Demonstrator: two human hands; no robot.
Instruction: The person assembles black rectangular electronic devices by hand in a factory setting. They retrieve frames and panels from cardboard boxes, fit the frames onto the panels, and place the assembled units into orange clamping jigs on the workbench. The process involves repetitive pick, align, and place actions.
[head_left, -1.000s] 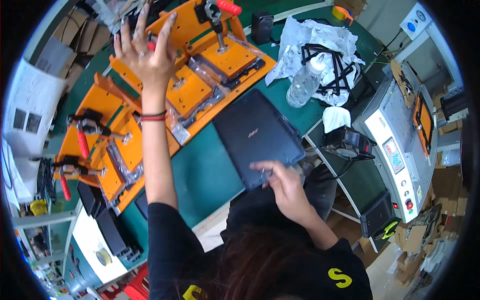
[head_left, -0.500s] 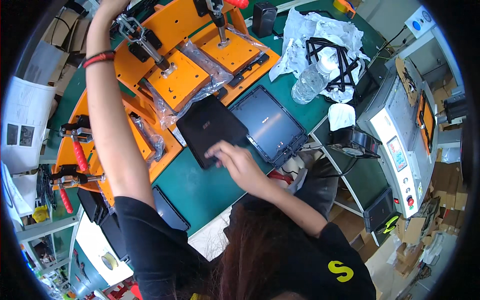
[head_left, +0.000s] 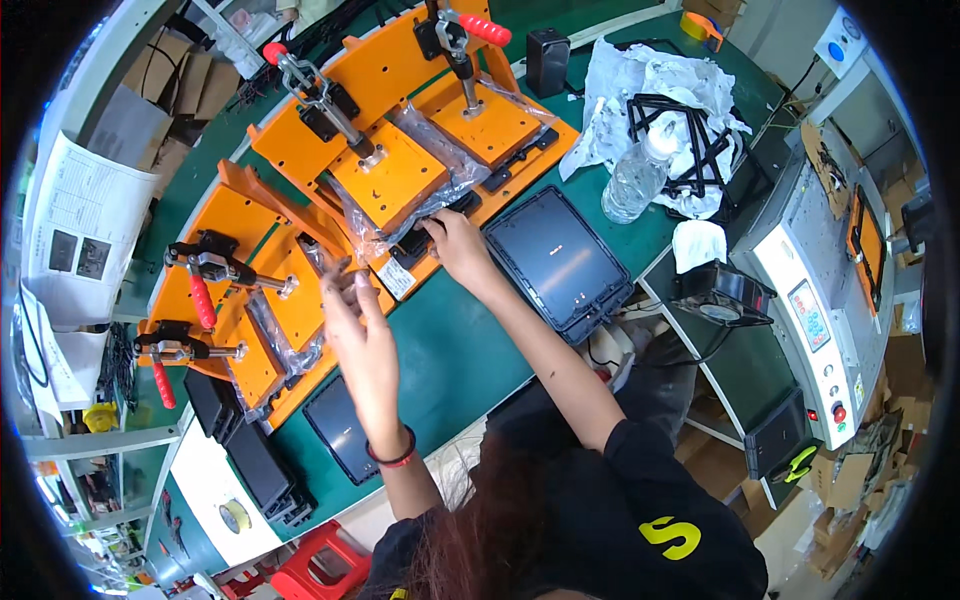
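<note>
At the front edge of an orange clamping fixture (head_left: 285, 140), my right hand (head_left: 460, 250) has its fingers closed on the edge of a black panel (head_left: 412, 240). Most of that panel is hidden under an orange pressing plate (head_left: 390, 180) and clear plastic film (head_left: 440, 150). My left hand (head_left: 362, 340) hangs over the fixture's front edge, fingers apart and nothing in it. Right of my right hand, a dark tablet-like shell (head_left: 558, 260) lies face up on the green table. A second dark panel (head_left: 342, 430) rests below my left hand.
Toggle clamps with red grips (head_left: 200, 300) stick out from the fixture. A clear bottle (head_left: 635, 180), crumpled white wipes (head_left: 610, 100) and black frames (head_left: 690, 130) occupy the far right. A machine with a control panel (head_left: 810, 315) stands right; black panels (head_left: 262, 465) are stacked lower left.
The black panel has gone from the tabletop to the fixture, with my right hand at its edge. My left hand has come down from the clamp at the far left. The view has shifted slightly.
</note>
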